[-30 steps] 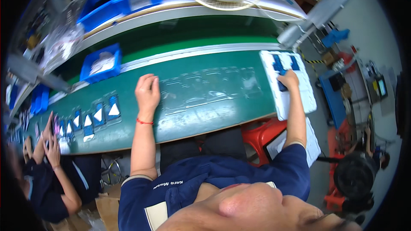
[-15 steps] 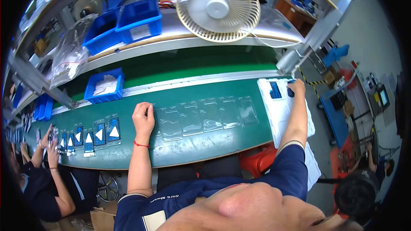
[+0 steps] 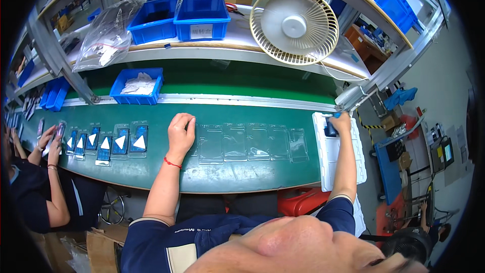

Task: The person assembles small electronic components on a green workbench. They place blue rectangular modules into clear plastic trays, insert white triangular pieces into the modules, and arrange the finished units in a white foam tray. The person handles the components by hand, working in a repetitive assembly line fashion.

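Note:
At the far end of a white tray (image 3: 330,174) on the right, my right hand (image 3: 341,121) has its fingers closed on a dark blue flat piece (image 3: 331,130). Its fingers partly cover that piece. My left hand (image 3: 180,132), with a red cord at the wrist, rests on the green bench with fingers curled in; whatever they may hold is hidden. Beside it to the right, several clear plastic blister packs (image 3: 210,144) lie in a row. Left of that hand, several blue cards with white triangles (image 3: 140,139) lie in clear packs.
A blue bin (image 3: 136,98) with white pieces stands at the back left. Blue bins (image 3: 202,17) and a fan (image 3: 294,26) occupy the shelf above. At far left, a co-worker's hands (image 3: 50,144) hold small items. A red stool (image 3: 303,202) is under the front edge.
My right hand has shifted left across the tray's far end, over the dark blue piece there. My left hand stays curled at nearly the same spot. The whole view has turned somewhat.

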Available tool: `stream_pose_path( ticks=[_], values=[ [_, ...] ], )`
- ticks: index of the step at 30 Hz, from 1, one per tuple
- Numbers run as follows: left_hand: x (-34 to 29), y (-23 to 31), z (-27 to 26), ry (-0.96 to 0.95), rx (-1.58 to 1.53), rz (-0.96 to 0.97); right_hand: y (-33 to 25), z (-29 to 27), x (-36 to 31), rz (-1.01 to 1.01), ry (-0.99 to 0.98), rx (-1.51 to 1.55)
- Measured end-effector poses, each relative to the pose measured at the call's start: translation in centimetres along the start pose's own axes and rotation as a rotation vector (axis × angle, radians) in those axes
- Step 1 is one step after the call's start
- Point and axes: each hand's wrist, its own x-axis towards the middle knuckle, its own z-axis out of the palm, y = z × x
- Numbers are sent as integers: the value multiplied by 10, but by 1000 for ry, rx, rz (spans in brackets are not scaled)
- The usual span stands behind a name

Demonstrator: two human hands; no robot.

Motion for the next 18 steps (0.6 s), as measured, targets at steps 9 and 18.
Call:
stream_pose_path(
  ticks=[9, 18],
  values=[
    [0, 3, -4, 36, -41, 6, -42, 0, -12, 142, -196, -270],
    [0, 2, -7, 69, -25, 30, -47, 4, -1, 212, -255, -321]
  ],
)
